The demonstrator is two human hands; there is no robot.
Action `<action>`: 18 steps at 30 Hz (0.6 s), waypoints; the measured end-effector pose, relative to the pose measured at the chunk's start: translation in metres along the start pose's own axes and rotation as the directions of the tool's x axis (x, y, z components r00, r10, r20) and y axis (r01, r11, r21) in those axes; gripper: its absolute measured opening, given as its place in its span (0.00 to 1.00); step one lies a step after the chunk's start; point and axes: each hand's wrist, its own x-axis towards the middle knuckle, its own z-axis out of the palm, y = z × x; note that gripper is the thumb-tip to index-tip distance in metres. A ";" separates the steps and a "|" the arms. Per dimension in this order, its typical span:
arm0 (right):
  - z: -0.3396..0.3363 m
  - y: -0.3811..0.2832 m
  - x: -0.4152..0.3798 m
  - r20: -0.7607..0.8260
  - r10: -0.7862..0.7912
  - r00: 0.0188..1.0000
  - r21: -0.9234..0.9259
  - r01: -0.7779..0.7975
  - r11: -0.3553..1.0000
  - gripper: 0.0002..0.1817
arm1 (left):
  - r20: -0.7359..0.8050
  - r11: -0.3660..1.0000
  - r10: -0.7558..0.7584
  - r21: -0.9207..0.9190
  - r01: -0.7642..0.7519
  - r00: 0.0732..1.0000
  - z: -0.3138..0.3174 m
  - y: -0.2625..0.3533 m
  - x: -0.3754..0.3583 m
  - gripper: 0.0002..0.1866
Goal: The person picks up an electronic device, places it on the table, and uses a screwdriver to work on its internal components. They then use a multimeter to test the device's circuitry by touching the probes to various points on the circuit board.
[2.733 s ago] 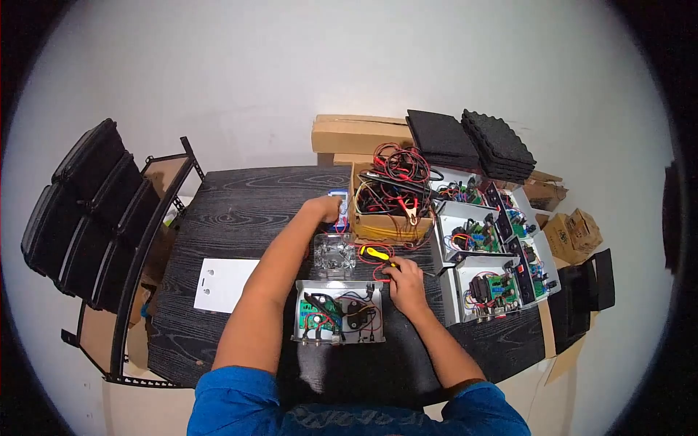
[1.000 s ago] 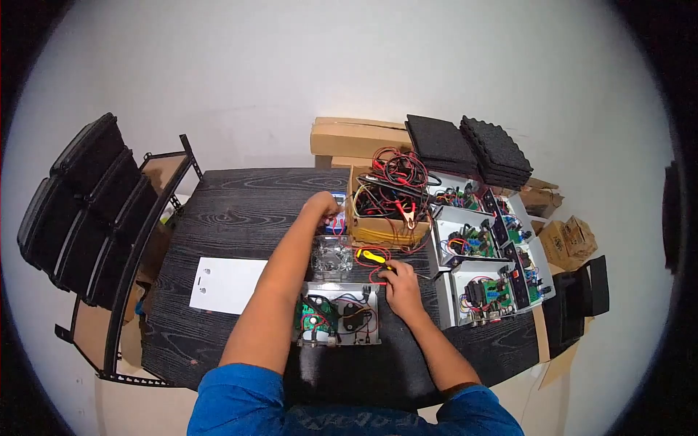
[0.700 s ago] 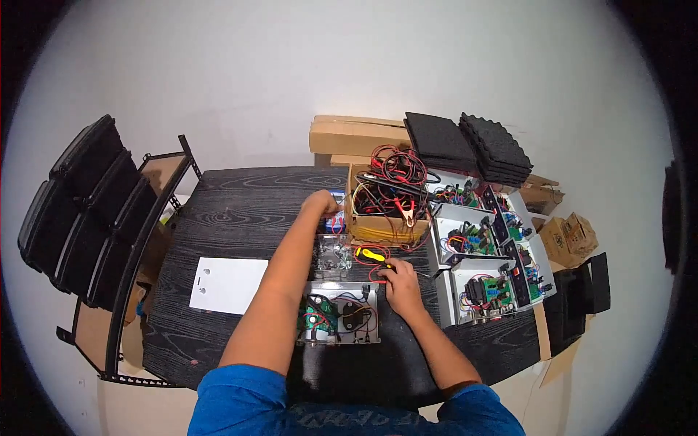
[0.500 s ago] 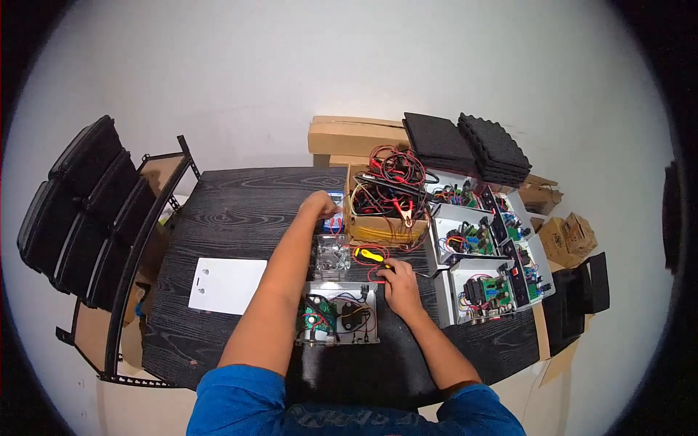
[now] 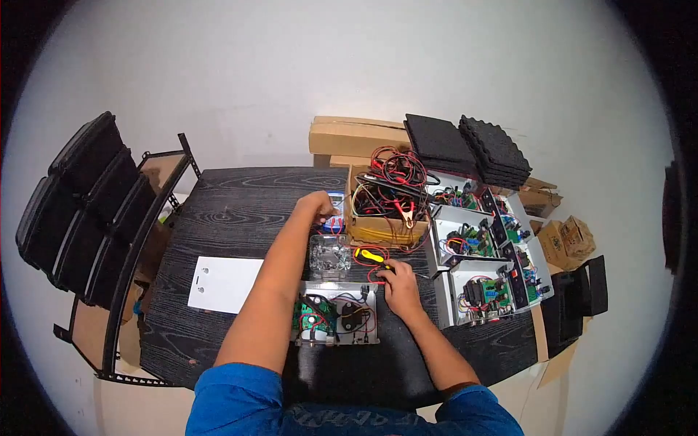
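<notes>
My left hand (image 5: 317, 208) reaches over a blue multimeter (image 5: 334, 203), its fingers bent down onto the front around the dial, which they hide. My right hand (image 5: 401, 285) is curled over the black end of a yellow-and-black screwdriver (image 5: 371, 256); a thin shaft shows beyond the hand on the right. Red test leads (image 5: 376, 275) loop beside these fingers. Between the hands stands a clear plastic box (image 5: 330, 254) with small shiny pieces in it. Nearer me lies an open metal case (image 5: 369, 336) with a green circuit board (image 5: 314, 317) and wires inside.
A cardboard box (image 5: 385, 234) of tangled cables and clamps stands behind the screwdriver. Several open cases with circuit boards (image 5: 483, 291) fill the right side. A white panel (image 5: 227, 285) lies left of my forearm. Black foam tiles (image 5: 494, 152) are stacked at the back right.
My left hand has shifted slightly left on the multimeter, uncovering more of its front. The open case sits slightly further left. My right hand and the screwdriver look unchanged.
</notes>
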 end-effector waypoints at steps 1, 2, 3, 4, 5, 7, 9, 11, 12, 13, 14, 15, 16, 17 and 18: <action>-0.001 -0.001 0.000 0.002 0.002 1.000 0.009 -0.002 1.000 0.16 | 0.014 1.000 -0.001 0.001 0.001 1.000 -0.001 -0.001 -0.001 0.30; -0.001 -0.001 0.001 0.004 0.002 1.000 0.009 -0.002 1.000 0.16 | 0.028 1.000 -0.001 0.004 0.000 1.000 -0.003 -0.002 -0.003 0.30; -0.002 -0.003 0.001 0.006 0.003 1.000 0.008 -0.003 1.000 0.15 | 0.043 1.000 0.001 0.007 -0.001 0.999 -0.005 0.001 -0.008 0.30; -0.003 -0.003 0.001 0.009 0.004 1.000 0.006 -0.004 1.000 0.15 | 0.065 1.000 0.010 -0.008 -0.009 0.998 -0.009 0.005 -0.018 0.29; -0.003 -0.001 0.001 -0.001 -0.004 1.000 0.006 0.004 1.000 0.15 | 0.086 1.000 0.019 -0.022 -0.017 0.996 -0.012 0.010 -0.028 0.29; -0.001 0.000 0.001 -0.020 -0.018 1.000 0.013 0.018 1.000 0.15 | 0.115 0.997 0.064 0.036 -0.069 0.991 -0.018 0.009 -0.035 0.27; -0.002 -0.001 0.000 -0.005 0.001 1.000 0.026 -0.001 1.000 0.14 | 0.137 0.973 0.128 0.176 -0.151 0.982 -0.028 0.002 -0.042 0.28; -0.002 -0.001 0.000 -0.001 0.005 1.000 0.030 -0.005 1.000 0.14 | -0.023 0.891 0.264 0.390 -0.234 0.964 -0.029 -0.012 -0.056 0.28; -0.002 -0.001 0.000 -0.006 0.002 1.000 0.028 -0.002 1.000 0.13 | -0.044 0.866 0.301 0.430 -0.254 0.953 -0.029 -0.030 -0.050 0.28; -0.001 0.000 0.000 -0.010 0.000 1.000 0.027 0.001 1.000 0.13 | -0.061 0.840 0.338 0.470 -0.271 0.939 -0.028 -0.031 -0.066 0.28; -0.001 0.000 0.001 -0.027 -0.008 1.000 0.020 0.009 1.000 0.12 | -0.089 0.844 0.293 0.493 -0.214 0.952 -0.026 -0.034 -0.085 0.28; -0.001 0.000 0.001 -0.041 -0.015 0.999 0.013 0.016 1.000 0.11 | -0.115 0.829 0.296 0.524 -0.195 0.948 -0.020 -0.036 -0.107 0.28; -0.001 -0.001 0.000 -0.053 -0.022 0.998 0.006 0.023 1.000 0.11 | -0.141 0.815 0.298 0.553 -0.175 0.944 -0.014 -0.042 -0.126 0.29; 0.000 0.000 0.000 -0.057 -0.019 0.998 0.007 0.020 1.000 0.11 | -0.167 0.799 0.303 0.581 -0.155 0.938 -0.010 -0.044 -0.141 0.30; 0.001 0.000 -0.001 -0.057 -0.018 0.998 0.007 0.018 1.000 0.11 | -0.154 0.778 0.239 0.621 -0.094 0.959 -0.007 -0.042 -0.156 0.31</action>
